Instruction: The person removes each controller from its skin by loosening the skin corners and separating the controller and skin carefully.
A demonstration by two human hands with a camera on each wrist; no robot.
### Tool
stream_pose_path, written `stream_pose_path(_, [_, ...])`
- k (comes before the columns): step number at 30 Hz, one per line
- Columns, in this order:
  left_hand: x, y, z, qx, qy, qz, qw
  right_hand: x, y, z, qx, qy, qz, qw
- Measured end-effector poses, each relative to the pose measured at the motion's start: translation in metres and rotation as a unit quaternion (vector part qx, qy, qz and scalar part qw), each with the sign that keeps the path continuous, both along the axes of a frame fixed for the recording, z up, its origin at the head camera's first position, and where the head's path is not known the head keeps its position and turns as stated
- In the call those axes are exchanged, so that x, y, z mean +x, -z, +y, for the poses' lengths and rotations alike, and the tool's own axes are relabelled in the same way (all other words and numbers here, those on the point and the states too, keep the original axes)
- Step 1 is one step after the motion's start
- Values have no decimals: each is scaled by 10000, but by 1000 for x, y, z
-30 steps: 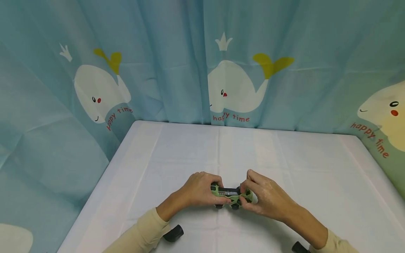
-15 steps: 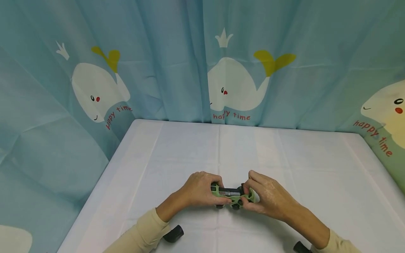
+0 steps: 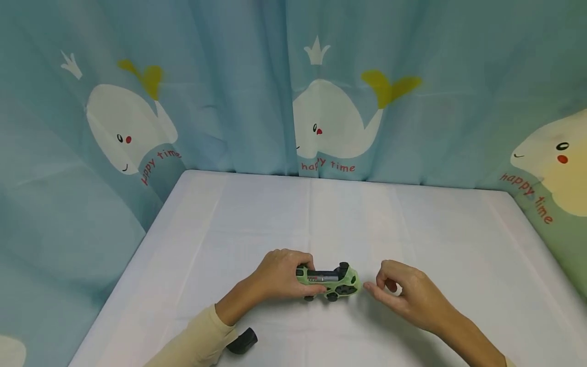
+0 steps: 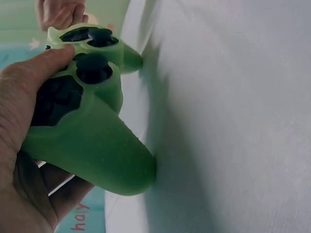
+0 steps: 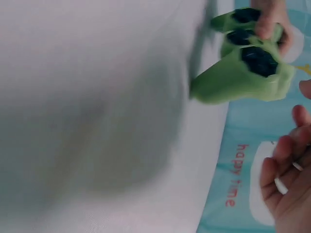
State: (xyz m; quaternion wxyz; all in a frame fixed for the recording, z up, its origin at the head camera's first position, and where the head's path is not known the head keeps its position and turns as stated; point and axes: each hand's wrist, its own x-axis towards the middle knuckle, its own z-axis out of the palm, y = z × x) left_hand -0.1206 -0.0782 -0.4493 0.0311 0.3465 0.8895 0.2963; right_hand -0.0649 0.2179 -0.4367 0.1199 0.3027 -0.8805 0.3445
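Observation:
A black game controller (image 3: 324, 276) in a light green soft cover (image 3: 352, 280) is held upright on edge, close over the white table. My left hand (image 3: 281, 275) grips its left end, thumb on the button face and fingers behind. Up close in the left wrist view, the green cover (image 4: 97, 150) wraps the handle, with the black thumbstick (image 4: 93, 69) poking through its opening. Just off the right end, my right hand (image 3: 415, 295) holds nothing, its fingers loosely curled. The right wrist view shows the covered handle (image 5: 226, 80) apart from those fingers (image 5: 284, 148).
A white cloth (image 3: 257, 214) covers the table. Blue curtains (image 3: 238, 92) with printed whales hang along its back and sides. A black cylindrical piece (image 3: 243, 341) sits at my left sleeve (image 3: 199, 334).
My right hand has let go of the cover's right end and moved off to the right. The cover now lies over that end. My left hand keeps its grip.

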Motion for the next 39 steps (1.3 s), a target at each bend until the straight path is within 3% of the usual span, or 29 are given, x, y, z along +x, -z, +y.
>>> stream_pose_path(3, [3, 1, -2, 47, 12, 162, 9999, 2, -7, -7, 69, 313, -973, 9947])
stream_pose_path(6, [4, 2, -1, 89, 37, 102, 9999, 1, -9, -15, 372, 411, -1349, 9893])
stream_pose_path(10, [4, 3, 2, 43, 66, 20, 10000, 0, -8, -21, 525, 365, -902, 9939])
stream_pose_path(14, [4, 1, 2, 18, 28, 67, 10000, 0, -5, -26, 333, -73, -143, 9993])
stream_pose_path(19, [3, -1, 2, 6, 49, 127, 9999, 1, -3, -31, 96, -220, 593, 9980])
stream_pose_path(30, [0, -5, 0, -72, 24, -144, 9999, -2, 5, -32, -249, -93, 995, 9947])
stream_pose_path(39, [-1, -5, -1, -61, -38, -204, 9998, -1, 3, -35, 214, 78, 951, 9952])
